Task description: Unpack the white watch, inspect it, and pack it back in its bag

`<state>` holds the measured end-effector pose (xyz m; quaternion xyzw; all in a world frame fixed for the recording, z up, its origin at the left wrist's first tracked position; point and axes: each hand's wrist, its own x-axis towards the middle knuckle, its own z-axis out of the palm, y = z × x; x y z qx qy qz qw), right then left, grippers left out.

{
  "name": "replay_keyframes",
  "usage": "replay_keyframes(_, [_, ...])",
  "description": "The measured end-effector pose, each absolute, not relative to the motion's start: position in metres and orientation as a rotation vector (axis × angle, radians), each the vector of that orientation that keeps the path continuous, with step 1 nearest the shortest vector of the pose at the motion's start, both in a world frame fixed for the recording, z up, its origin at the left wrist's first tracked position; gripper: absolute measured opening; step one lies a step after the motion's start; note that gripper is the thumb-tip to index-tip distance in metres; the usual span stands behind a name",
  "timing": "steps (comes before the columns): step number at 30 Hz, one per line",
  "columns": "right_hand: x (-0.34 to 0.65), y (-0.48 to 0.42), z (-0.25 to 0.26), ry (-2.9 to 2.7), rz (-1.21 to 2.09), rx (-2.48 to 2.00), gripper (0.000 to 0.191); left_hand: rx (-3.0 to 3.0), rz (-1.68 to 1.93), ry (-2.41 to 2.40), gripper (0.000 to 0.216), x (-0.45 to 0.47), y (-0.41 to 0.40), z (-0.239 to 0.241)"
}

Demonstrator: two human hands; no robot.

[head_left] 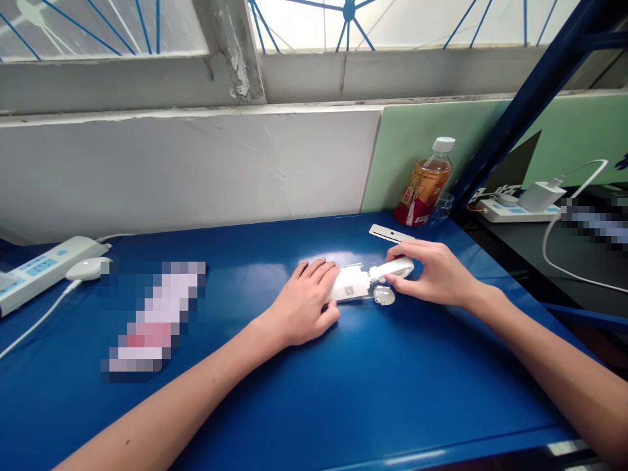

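Note:
On the blue table (343, 392) my left hand (307, 302) lies closed around a small white box-like piece (349, 285) with a printed code on its side. My right hand (432, 271) pinches a slim white part (398, 267) that meets the right end of that piece. A small clear roundish bit (383, 296) lies on the table just below where the two meet. Both hands sit close together near the middle of the table.
A thin white strip (391, 233) lies behind my right hand. An orange drink bottle (426, 184) stands at the back right by a blue post (530, 98). A white power strip (36, 269) and mouse-like object (87, 268) lie far left, another strip with a charger (524, 201) far right.

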<state>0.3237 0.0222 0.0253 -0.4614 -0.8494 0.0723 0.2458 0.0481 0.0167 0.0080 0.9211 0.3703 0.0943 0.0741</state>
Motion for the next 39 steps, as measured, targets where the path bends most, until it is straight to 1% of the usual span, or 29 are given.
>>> replay_keyframes(3, [0.323,0.021,0.031,-2.116,0.247,-1.238,0.015,2.755,0.294,1.110,0.053,0.047,0.016,0.007])
replay_keyframes(10, [0.322,0.023,0.030,-1.609,0.622,-1.174,0.027,2.780,0.240,1.098,0.054,0.046,0.016,0.007])
replay_keyframes(18, [0.306,0.023,0.027,-1.317,1.272,-1.032,0.047,2.785,0.260,1.100,0.053,0.046,0.016,0.009])
replay_keyframes(21, [0.297,0.014,0.032,-1.250,1.428,-0.991,0.050,2.795,0.259,1.104,0.053,0.047,0.017,0.010])
replay_keyframes(27, [0.276,0.003,0.050,-0.939,1.647,-0.975,0.047,2.779,0.311,1.079,0.054,0.047,0.018,0.011])
replay_keyframes(30, [0.266,0.007,0.062,-0.799,1.747,-0.943,0.037,2.720,0.412,1.101,0.055,0.047,0.020,0.010])
replay_keyframes(32, [0.259,0.012,0.069,-0.810,1.733,-0.933,0.033,2.644,0.586,1.074,0.050,0.047,0.019,0.012])
replay_keyframes(35, [0.246,0.023,0.077,-0.883,1.652,-0.893,0.031,2.402,0.892,0.896,0.039,0.050,0.012,0.022])
replay_keyframes(39, [0.229,0.038,0.075,-0.924,1.561,-0.806,0.025,1.939,0.932,0.761,0.032,0.062,-0.002,0.042])
